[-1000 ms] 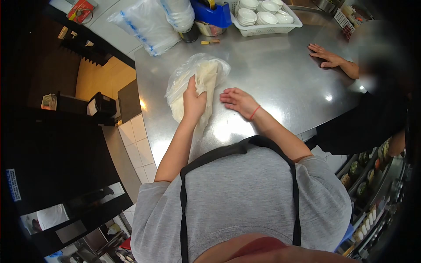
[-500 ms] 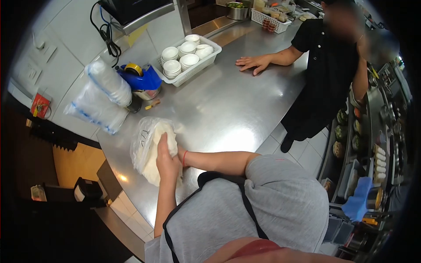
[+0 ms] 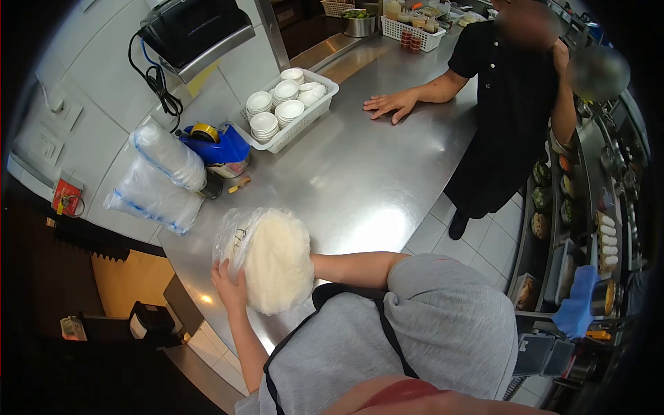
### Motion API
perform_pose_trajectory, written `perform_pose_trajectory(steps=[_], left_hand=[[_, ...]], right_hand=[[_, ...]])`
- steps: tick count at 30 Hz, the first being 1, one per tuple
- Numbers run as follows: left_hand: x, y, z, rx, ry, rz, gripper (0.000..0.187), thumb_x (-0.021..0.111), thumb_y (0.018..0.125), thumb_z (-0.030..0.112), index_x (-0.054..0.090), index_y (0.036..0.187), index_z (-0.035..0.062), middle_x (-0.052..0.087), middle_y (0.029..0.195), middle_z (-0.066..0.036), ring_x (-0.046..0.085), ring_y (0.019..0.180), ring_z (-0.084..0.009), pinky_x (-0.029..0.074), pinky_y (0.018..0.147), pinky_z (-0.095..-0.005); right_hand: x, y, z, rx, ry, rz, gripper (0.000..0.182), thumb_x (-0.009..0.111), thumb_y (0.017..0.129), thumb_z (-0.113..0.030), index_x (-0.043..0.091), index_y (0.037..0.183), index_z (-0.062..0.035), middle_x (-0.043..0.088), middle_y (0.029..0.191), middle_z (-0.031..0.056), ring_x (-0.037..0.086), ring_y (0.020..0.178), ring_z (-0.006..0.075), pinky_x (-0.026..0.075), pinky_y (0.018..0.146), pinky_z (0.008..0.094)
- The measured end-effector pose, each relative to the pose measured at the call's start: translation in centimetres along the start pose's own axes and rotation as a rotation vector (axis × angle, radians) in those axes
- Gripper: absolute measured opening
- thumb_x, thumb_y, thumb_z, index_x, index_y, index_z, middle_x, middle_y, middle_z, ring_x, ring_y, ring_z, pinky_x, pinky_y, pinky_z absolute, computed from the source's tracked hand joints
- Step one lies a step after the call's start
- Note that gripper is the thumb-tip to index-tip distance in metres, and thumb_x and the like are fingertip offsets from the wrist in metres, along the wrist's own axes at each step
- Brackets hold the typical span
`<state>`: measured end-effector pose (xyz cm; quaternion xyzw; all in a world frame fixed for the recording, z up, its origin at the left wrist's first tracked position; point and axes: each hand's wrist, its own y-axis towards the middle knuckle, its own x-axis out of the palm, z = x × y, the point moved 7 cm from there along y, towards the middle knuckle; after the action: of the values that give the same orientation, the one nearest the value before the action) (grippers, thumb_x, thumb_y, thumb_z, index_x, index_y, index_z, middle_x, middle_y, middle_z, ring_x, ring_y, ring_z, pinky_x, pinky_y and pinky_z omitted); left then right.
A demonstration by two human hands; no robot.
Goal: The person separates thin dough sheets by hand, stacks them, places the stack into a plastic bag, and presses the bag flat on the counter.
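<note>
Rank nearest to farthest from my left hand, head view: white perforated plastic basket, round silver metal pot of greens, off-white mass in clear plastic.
1. Off-white mass: right of your left hand.
2. White basket: farther forward.
3. Metal pot: farthest, top of view.

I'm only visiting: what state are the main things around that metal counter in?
Pale lump: rounded
Clear bag: crumpled along the lump's left side
Left hand: fingers spread against the bag
Right hand: hidden by the lump
White bowls: in stacks
Basket: holding the bowls
Tape roll: in a blue holder
Co-worker's hand: flat on the counter
</note>
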<state>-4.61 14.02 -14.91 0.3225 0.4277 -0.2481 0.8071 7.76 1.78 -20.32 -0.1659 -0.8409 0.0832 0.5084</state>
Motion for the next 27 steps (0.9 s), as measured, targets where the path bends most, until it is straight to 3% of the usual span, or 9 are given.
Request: perform_pose_trajectory(steps=[1, 3, 7, 10, 12, 17, 19, 23, 27], left_hand=[[0.1, -0.4, 0.1, 0.002, 0.0, -0.001, 0.048, 0.065, 0.072, 0.012, 0.05, 0.116, 0.0032, 0.039, 0.127, -0.016, 0.037, 0.116, -0.0359, 0.033, 0.096, -0.0422], [-1.7, -1.4, 0.3, -0.062, 0.006, 0.23, 0.035, 0.062, 0.073, 0.008, 0.052, 0.106, 0.0004, 0.042, 0.119, -0.017, 0.04, 0.11, -0.0356, 0.035, 0.093, -0.0415], [0.0, -2.8, -3.8, -0.164, -0.105, 0.186, 0.024, 0.057, 0.075, 0.003, 0.05, 0.098, -0.0009, 0.045, 0.107, -0.017, 0.046, 0.099, -0.031, 0.04, 0.085, -0.0369], [0.0, -3.4, -3.1, -0.296, -0.308, 0.189, 0.017, 0.054, 0.077, 0.0, 0.047, 0.092, -0.0013, 0.046, 0.097, -0.012, 0.048, 0.086, -0.022, 0.043, 0.076, -0.0305], [1.1, -3.8, -3.9, -0.341, -0.671, 0.322, 0.016, 0.054, 0.078, 0.0, 0.047, 0.093, -0.0005, 0.047, 0.093, -0.007, 0.047, 0.083, -0.0151, 0.042, 0.073, -0.0255], [4.6, -4.7, -3.3, -0.26, -0.731, 0.291, 0.017, 0.052, 0.08, -0.001, 0.047, 0.097, 0.002, 0.048, 0.092, -0.004, 0.048, 0.085, -0.0143, 0.04, 0.079, -0.026], [5.8, -4.3, -1.4, -0.316, -0.944, 0.223, 0.022, 0.052, 0.079, -0.002, 0.048, 0.101, 0.0016, 0.052, 0.095, -0.005, 0.05, 0.088, -0.015, 0.039, 0.082, -0.0269], [4.2, -3.3, 3.2, -0.286, -1.051, 0.147, 0.018, 0.054, 0.083, 0.001, 0.048, 0.1, 0.0021, 0.054, 0.101, -0.006, 0.051, 0.096, -0.0137, 0.038, 0.086, -0.0263], [-0.2, -2.6, 7.3, -0.111, -1.015, 0.268, 0.013, 0.058, 0.082, 0.001, 0.047, 0.087, 0.0036, 0.045, 0.078, 0.002, 0.042, 0.071, -0.0068, 0.037, 0.066, -0.0198]], right_hand=[[-0.2, -0.1, -0.1, -0.007, 0.006, -0.001, 0.053, 0.032, 0.091, -0.05, 0.042, 0.128, -0.0137, 0.047, 0.128, 0.0077, 0.045, 0.116, 0.0247, 0.037, 0.095, 0.0418], [-0.4, -0.2, -0.5, -0.017, 0.018, -0.009, 0.053, 0.032, 0.091, -0.05, 0.041, 0.128, -0.0135, 0.047, 0.128, 0.008, 0.045, 0.116, 0.0249, 0.037, 0.096, 0.0421], [-0.6, -0.4, -0.9, -0.034, 0.043, -0.023, 0.054, 0.032, 0.091, -0.05, 0.04, 0.129, -0.0132, 0.046, 0.129, 0.0084, 0.045, 0.117, 0.0254, 0.037, 0.096, 0.0426], [-0.6, -0.6, -1.4, -0.053, 0.065, -0.04, 0.054, 0.032, 0.091, -0.05, 0.04, 0.129, -0.0129, 0.045, 0.129, 0.0087, 0.044, 0.117, 0.0257, 0.037, 0.096, 0.0429], [-0.7, -0.6, -1.9, -0.066, 0.081, -0.055, 0.055, 0.032, 0.091, -0.05, 0.039, 0.13, -0.0127, 0.045, 0.13, 0.009, 0.044, 0.117, 0.026, 0.037, 0.096, 0.0432], [-0.5, -0.6, -3.6, -0.133, 0.141, -0.124, 0.055, 0.032, 0.091, -0.05, 0.038, 0.13, -0.0123, 0.044, 0.131, 0.0095, 0.044, 0.118, 0.0266, 0.037, 0.097, 0.0438], [-0.4, -0.6, -4.7, -0.173, 0.168, -0.166, 0.056, 0.032, 0.091, -0.05, 0.038, 0.131, -0.0121, 0.044, 0.131, 0.0097, 0.044, 0.118, 0.0268, 0.037, 0.097, 0.0441], [-0.6, -0.4, -7.2, -0.244, 0.244, -0.291, 0.056, 0.032, 0.091, -0.051, 0.037, 0.131, -0.0117, 0.043, 0.132, 0.0102, 0.043, 0.119, 0.0272, 0.037, 0.097, 0.0446], [-0.4, -0.7, -9.4, -0.258, 0.313, -0.394, 0.057, 0.032, 0.091, -0.051, 0.036, 0.132, -0.0114, 0.042, 0.132, 0.0106, 0.043, 0.119, 0.0277, 0.037, 0.098, 0.045]])
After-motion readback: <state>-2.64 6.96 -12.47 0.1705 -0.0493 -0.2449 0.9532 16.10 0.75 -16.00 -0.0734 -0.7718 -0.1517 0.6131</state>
